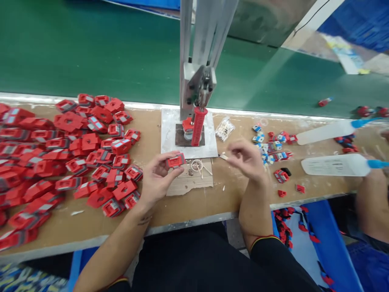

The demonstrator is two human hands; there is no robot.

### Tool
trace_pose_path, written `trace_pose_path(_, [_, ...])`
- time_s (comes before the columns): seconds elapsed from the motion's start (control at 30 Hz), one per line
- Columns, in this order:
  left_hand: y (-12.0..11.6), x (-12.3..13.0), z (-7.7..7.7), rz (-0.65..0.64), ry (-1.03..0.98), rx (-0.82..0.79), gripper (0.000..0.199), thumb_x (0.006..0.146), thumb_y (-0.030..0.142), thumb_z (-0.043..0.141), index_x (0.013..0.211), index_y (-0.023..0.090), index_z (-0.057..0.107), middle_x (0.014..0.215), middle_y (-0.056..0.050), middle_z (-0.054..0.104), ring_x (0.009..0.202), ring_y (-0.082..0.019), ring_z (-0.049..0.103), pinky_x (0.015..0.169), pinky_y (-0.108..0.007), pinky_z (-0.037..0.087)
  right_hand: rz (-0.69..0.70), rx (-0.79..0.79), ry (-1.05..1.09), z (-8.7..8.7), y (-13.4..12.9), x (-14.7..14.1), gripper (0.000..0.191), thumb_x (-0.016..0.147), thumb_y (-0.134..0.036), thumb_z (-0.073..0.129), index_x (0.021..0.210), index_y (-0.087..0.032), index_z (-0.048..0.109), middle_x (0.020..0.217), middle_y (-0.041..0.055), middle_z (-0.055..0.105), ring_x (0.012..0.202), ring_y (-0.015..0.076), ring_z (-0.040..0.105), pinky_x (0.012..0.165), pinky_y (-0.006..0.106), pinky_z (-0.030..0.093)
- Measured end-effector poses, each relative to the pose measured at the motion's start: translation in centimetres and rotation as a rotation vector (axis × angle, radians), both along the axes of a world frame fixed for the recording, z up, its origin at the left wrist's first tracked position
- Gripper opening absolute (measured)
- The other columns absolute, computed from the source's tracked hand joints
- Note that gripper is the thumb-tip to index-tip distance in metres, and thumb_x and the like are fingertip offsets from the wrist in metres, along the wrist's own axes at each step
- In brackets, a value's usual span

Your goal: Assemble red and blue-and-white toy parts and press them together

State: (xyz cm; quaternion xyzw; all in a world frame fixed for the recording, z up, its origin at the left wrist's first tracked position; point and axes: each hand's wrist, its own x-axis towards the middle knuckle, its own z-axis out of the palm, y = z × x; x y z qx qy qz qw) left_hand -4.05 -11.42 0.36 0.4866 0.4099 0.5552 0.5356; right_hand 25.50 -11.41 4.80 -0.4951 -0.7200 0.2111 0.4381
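My left hand point(158, 174) grips a red and grey plastic part point(175, 161) between thumb and fingers, its recessed side facing up. The fingers of my right hand point(247, 159) are bent together beside a small pale item point(224, 156) at the metal plate's corner; what they pinch is too blurred to name. Between my hands a piece of cardboard point(188, 184) carries a small clear ring point(197, 165), cotton swabs point(201, 173) and tiny dark metal bits point(191, 172). Behind them stands a toggle clamp press with a red handle point(198, 127), a red part under it.
Many red parts point(91, 142) are heaped at left. A bag of cotton swabs point(225, 129) lies near the press. Small blue, white and red pieces point(270, 146) and two white bottles point(334, 165) are at right, by another person's arm point(372, 202). A blue bin point(328, 231) sits below the table edge.
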Motion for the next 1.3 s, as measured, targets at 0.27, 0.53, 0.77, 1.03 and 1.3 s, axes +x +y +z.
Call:
trace_pose_path(0.27, [0.2,0.3,-0.2,0.086,-0.025,-0.046,0.048,0.069,0.038,0.1,0.105,0.02,0.074,0.101,-0.006,0.084,0.085,-0.019,0.082,0.073,-0.026,0.069,-0.61,-0.266,-0.638,-0.9,-1.2,10.8,0.026,0.086,-0.033,0.069,0.108,-0.02,0.074,0.11,0.0162,0.076,0.105,0.0343,0.065,0.097,0.05,0.05])
trace_pose_path(0.53, [0.3,0.4,-0.2,0.082,-0.036,-0.1,0.053,0.064,0.035,0.101,0.104,0.019,0.071,0.096,-0.006,0.083,0.088,-0.022,0.084,0.077,-0.031,0.071,-0.672,-0.318,-0.68,-3.0,-1.0,10.0,0.02,0.088,-0.022,0.062,0.103,-0.02,0.075,0.111,0.019,0.072,0.113,0.0378,0.062,0.104,0.057,0.044])
trace_pose_path(0.77, [-0.1,0.7,0.1,0.08,-0.1,-0.141,0.053,0.066,0.041,0.102,0.104,0.018,0.073,0.095,-0.008,0.083,0.089,-0.023,0.084,0.079,-0.032,0.071,-0.43,-0.011,0.116,-2.4,-2.1,4.1,0.029,0.101,-0.054,0.061,0.113,-0.029,0.06,0.108,0.0054,0.072,0.084,0.0191,0.068,0.075,0.033,0.056])
trace_pose_path(1.03, [-0.3,0.7,-0.3,0.034,-0.132,-0.094,0.048,0.074,0.04,0.096,0.11,0.018,0.073,0.105,-0.01,0.085,0.096,-0.022,0.084,0.086,-0.031,0.071,0.058,-0.246,0.595,0.0,-1.0,-6.3,0.041,0.096,-0.066,0.068,0.098,-0.031,0.045,0.102,0.0052,0.079,0.076,0.0192,0.071,0.06,0.031,0.055])
trace_pose_path(1.3, [-1.2,0.5,0.7,-0.075,-0.152,-0.042,0.043,0.082,0.034,0.093,0.118,0.019,0.075,0.11,-0.013,0.086,0.098,-0.025,0.086,0.086,-0.032,0.073,0.039,-0.186,0.602,0.0,-3.0,-8.0,0.043,0.085,-0.057,0.087,0.092,-0.029,0.056,0.098,0.0027,0.069,0.079,0.0188,0.073,0.058,0.029,0.059])
